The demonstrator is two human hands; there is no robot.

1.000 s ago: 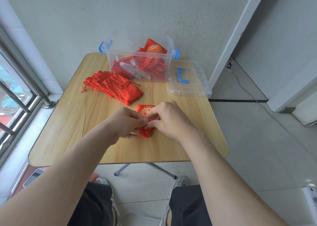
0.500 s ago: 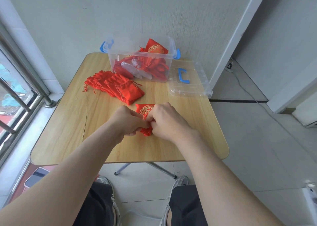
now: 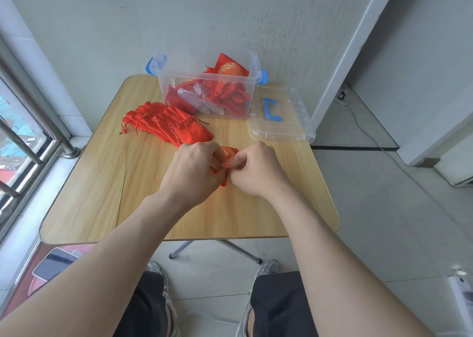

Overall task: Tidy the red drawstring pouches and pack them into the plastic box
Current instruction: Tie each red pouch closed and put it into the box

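One at a time, by the look of it: tidying a single red pouch near the middle of the counter, just in front of the stack. Pinched from both sides, with left hand curled on its left edge and right hand curled on its right, close together over the gathered mouth. Probably drawing the cord tight or flattening the neck; cannot tell which, given how much cloth lies hidden under the knuckles.

Judged partway through the task: a fanned stack of flat pouches just behind the hands and short of the box, plus a loose heap of more pouches inside the plastic box at the far edge by the wall. Next, most likely: finishing the cord, smoothing flat, laying onto the stack. Calls for a light, even pull from both sides and care not to snag the thin cords trailing off the stack.

Soft matte red cloth, limp and easily creased, with a round gold print showing between the hands. Clear, hard, glossy plastic for the box, with blue latches at both ends. Matching clear lid with a blue handle, lying flat just right of the box. Pale, smooth wood-grain top with rounded corners.
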